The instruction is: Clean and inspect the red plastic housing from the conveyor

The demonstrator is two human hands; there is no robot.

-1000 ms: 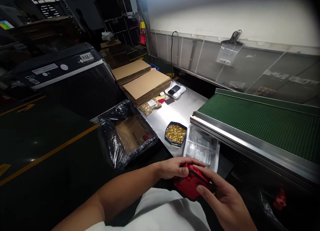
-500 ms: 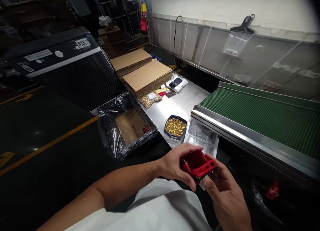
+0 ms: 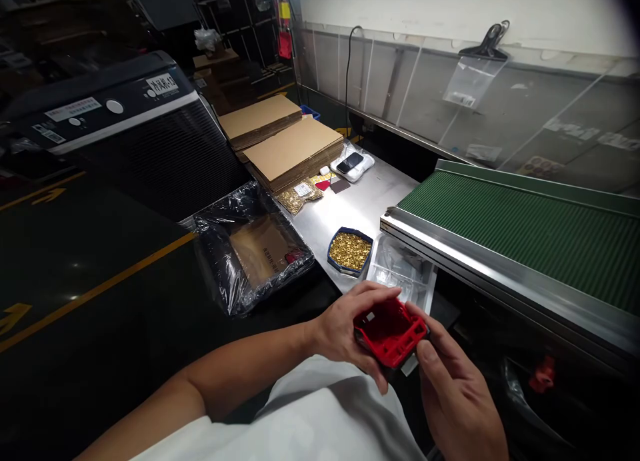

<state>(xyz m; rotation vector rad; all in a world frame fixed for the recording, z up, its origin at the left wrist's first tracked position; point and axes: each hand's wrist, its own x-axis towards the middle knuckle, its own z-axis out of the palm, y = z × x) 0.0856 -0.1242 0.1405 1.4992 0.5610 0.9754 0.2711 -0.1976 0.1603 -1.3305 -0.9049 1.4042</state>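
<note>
Between my hands is a red plastic housing (image 3: 393,331), hollow, with its open side facing up towards me and slots along its near right edge. My left hand (image 3: 350,328) wraps round its left side, thumb below and fingers along the far edge. On the right side my right hand (image 3: 450,374) grips the housing's corner between thumb and fingers. A small pale piece (image 3: 409,365) shows under the housing by my right thumb; what it is I cannot make out. Just beyond stands a dark blue tray (image 3: 330,260) full of small brass-coloured parts (image 3: 351,249).
A clear plastic bin (image 3: 430,294) sits beside the green conveyor belt (image 3: 525,234) on the right. Stacked cardboard (image 3: 295,148), a bag of brass parts (image 3: 300,196) and a phone (image 3: 350,162) lie on the metal table (image 3: 385,181). A plastic-lined black crate (image 3: 220,254) is at left.
The red housing has turned so its hollow inside faces me more. It has shifted slightly left, and my right thumb has moved up along its near right edge.
</note>
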